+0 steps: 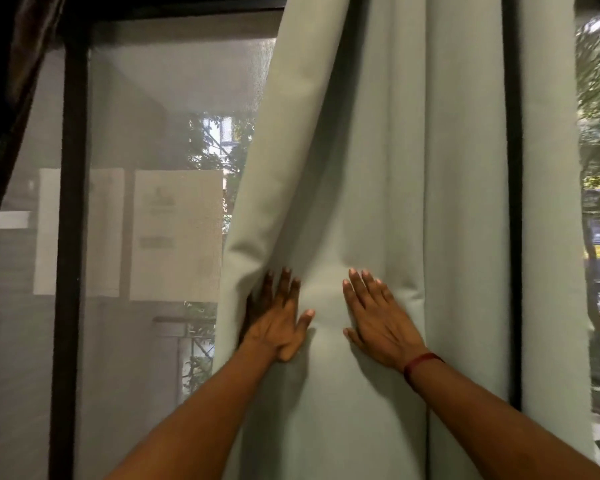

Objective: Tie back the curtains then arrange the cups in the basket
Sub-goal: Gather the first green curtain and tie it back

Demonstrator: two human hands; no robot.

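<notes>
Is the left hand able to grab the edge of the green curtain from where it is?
Probably yes. The left hand lies flat on the green curtain, right beside its left edge, and nothing sits between them. Its fingers would only need to curl round the edge.

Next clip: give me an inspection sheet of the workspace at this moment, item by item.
Surface: nothing seen; no table or counter in view.
Job's things: pale green curtain hangs in folds, not tied back; nothing else of the job in view.
Clutter: nothing seen.
Grips: left hand flat on the curtain at its folded edge, fingers straight; right hand flat on the curtain beside it, fingers spread; red wrist band on the right wrist.
Cables: nothing seen.
Surroundings: mesh screen in a dark window frame; dark curtain at upper left; pale sheets and foliage behind the screen.
</notes>
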